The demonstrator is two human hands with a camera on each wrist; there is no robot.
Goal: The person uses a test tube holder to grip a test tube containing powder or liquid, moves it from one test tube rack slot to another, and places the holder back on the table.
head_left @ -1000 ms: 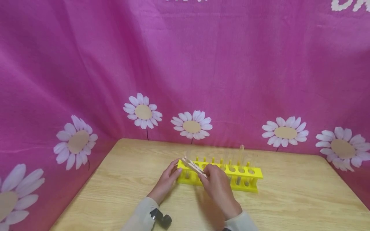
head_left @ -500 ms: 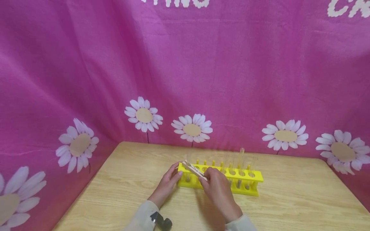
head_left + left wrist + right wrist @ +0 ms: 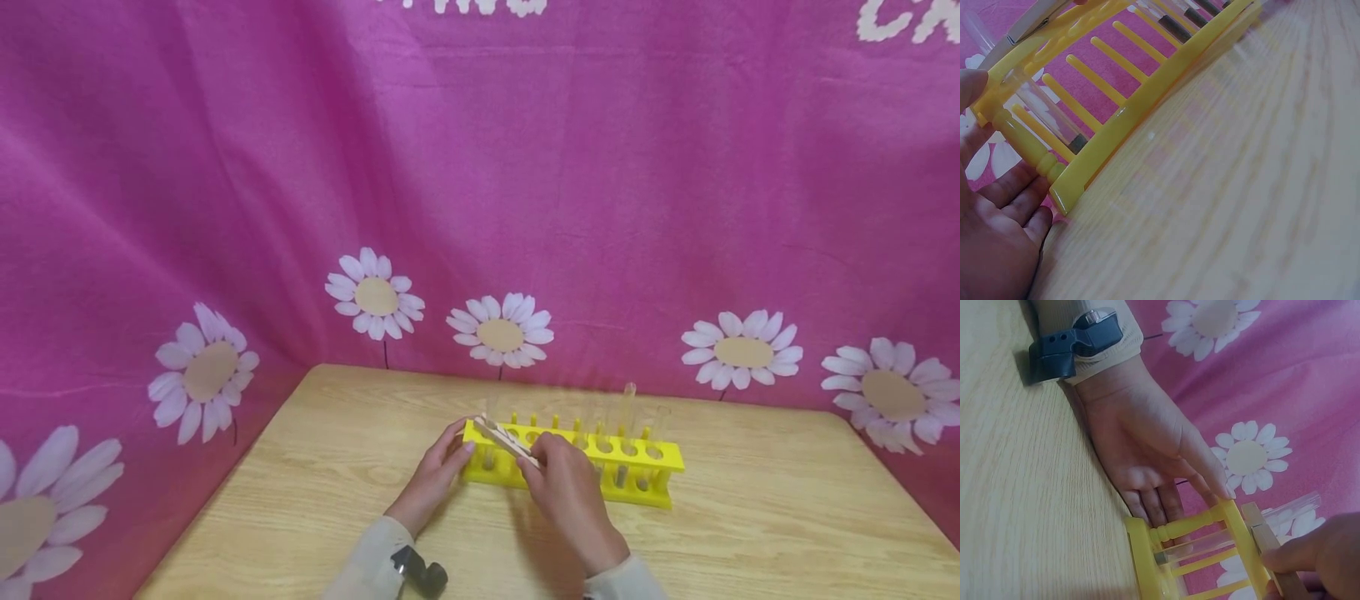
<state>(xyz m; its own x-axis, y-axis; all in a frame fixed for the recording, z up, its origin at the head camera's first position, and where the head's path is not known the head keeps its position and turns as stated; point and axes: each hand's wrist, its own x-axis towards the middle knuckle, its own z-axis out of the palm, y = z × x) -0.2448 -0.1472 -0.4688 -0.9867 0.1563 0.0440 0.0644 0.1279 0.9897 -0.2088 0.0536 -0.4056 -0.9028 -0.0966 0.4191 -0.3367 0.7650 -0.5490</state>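
Observation:
A yellow test tube rack (image 3: 672, 458) stands on the table, with its left end in my left hand (image 3: 430, 473). The thumb lies on the rack's top edge, and the other fingers are behind and beside the end post (image 3: 1022, 140). My right hand (image 3: 572, 493) pinches a wooden test tube clamp (image 3: 506, 439) by its near end. The clamp slants over the rack's top, its far end at the leftmost test tube (image 3: 1047, 106). That tube is upright in the rack, with dark matter at its bottom. Whether the clamp grips the tube cannot be told.
Several clear test tubes (image 3: 627, 408) stand in the right part of the rack, some with dark matter at the bottom. Yellow pegs (image 3: 1072, 103) line the rack's back. Behind the wooden table (image 3: 787, 500) hangs a pink cloth (image 3: 600, 208) with white flowers.
The head view has tilted slightly. Both hands and the rack keep their places, while the clamp's two wooden arms look a little closer together than one second ago.

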